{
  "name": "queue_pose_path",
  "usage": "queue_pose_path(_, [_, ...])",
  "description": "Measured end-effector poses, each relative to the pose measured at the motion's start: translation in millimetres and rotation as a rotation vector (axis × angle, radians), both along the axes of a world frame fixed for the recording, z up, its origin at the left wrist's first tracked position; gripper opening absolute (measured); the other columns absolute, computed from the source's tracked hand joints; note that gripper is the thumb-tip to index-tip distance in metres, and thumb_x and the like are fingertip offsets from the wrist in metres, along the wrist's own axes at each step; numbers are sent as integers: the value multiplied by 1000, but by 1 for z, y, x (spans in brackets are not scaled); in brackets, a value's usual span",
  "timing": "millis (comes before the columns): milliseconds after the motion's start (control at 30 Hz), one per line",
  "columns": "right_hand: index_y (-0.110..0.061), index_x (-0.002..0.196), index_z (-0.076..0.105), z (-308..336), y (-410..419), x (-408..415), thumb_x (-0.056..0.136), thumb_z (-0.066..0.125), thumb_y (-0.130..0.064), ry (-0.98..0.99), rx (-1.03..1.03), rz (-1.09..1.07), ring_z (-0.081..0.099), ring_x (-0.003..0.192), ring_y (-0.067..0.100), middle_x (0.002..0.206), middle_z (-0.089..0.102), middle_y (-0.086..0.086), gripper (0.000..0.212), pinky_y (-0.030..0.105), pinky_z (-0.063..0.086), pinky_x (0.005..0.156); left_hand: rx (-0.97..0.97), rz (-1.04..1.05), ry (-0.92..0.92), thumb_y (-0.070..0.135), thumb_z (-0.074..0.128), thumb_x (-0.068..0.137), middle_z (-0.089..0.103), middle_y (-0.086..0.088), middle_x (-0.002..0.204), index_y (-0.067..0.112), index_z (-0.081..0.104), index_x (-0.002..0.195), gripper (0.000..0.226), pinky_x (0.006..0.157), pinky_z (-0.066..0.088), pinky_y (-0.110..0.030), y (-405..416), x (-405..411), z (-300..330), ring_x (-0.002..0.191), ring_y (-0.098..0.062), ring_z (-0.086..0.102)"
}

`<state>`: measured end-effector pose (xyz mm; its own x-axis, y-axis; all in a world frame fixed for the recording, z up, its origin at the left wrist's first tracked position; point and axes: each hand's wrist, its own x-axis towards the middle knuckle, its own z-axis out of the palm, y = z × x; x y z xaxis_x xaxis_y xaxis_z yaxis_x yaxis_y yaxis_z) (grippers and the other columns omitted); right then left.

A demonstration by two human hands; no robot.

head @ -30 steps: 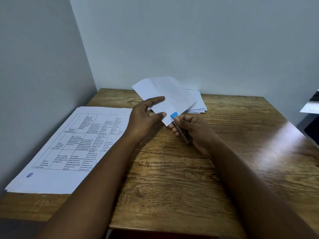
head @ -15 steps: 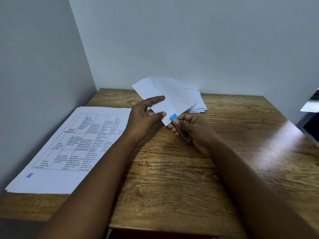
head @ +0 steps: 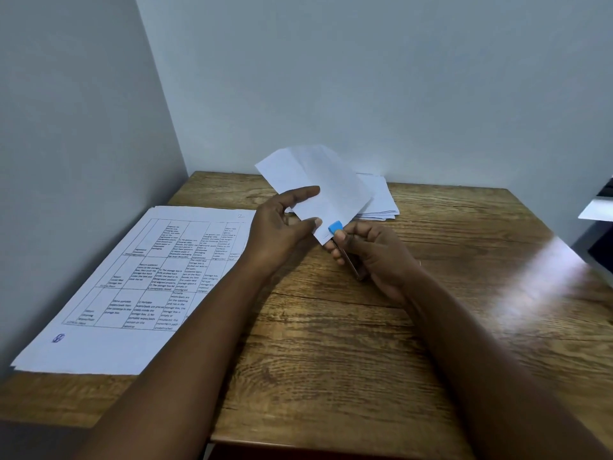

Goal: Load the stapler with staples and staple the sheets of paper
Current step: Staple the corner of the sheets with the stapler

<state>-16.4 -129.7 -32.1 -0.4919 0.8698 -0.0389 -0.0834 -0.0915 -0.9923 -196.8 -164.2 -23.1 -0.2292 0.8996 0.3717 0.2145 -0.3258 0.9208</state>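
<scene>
My left hand (head: 282, 230) pinches a small bundle of white paper sheets (head: 318, 187) between thumb and fingers, holding it tilted above the wooden table (head: 331, 343). My right hand (head: 374, 254) grips a small stapler (head: 345, 250) with a blue tip and a dark metal body. The stapler's blue tip sits at the lower corner of the held sheets. Most of the stapler body is hidden by my fingers.
A stack of printed sheets with a table (head: 142, 283) lies at the left of the table by the wall. Another pile of white papers (head: 378, 200) lies at the back, behind the held sheets. A dark object with a white edge (head: 597, 214) shows at the right border.
The stapler's blue tip has shifted slightly up and left along the corner of the sheets. Both hands otherwise stay in place.
</scene>
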Motion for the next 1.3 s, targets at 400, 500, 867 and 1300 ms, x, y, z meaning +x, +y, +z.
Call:
queue_pose_path(400, [-18, 98, 52, 9, 24, 32, 82, 75, -32, 416, -165, -372, 39, 53, 6, 69, 48, -4, 31, 19, 35, 45, -73, -114, -97, 3, 76, 80, 29, 10, 51, 29, 75, 114, 43, 57, 38, -11, -3, -9, 4, 46, -2, 29])
queue_pose_path(500, [-17, 86, 54, 7, 28, 40, 87, 72, -10, 486, -141, -525, 40, 46, 4, 59, 46, -6, 19, 18, 33, 41, -108, -175, -84, 2, 67, 86, 42, 7, 54, 24, 74, 117, 38, 57, 44, -12, -4, -8, 4, 47, -3, 44])
queue_pose_path(867, [-9, 86, 53, 10, 27, 41, 83, 57, 6, 599, -88, -784, 55, 47, 7, 60, 58, 2, 16, 20, 47, 45, -143, -146, 88, -11, 55, 88, 40, 6, 58, 17, 66, 123, 46, 70, 44, -26, -4, 1, -1, 57, -8, 40])
queue_pose_path(1300, [-13, 89, 49, 14, 24, 37, 86, 62, 3, 544, -17, -694, 50, 47, 9, 56, 50, -3, 21, 21, 40, 42, -243, -140, -360, 17, 64, 95, 75, -17, 76, -3, 69, 83, 24, 57, 59, -24, -2, 3, 3, 59, -17, 72])
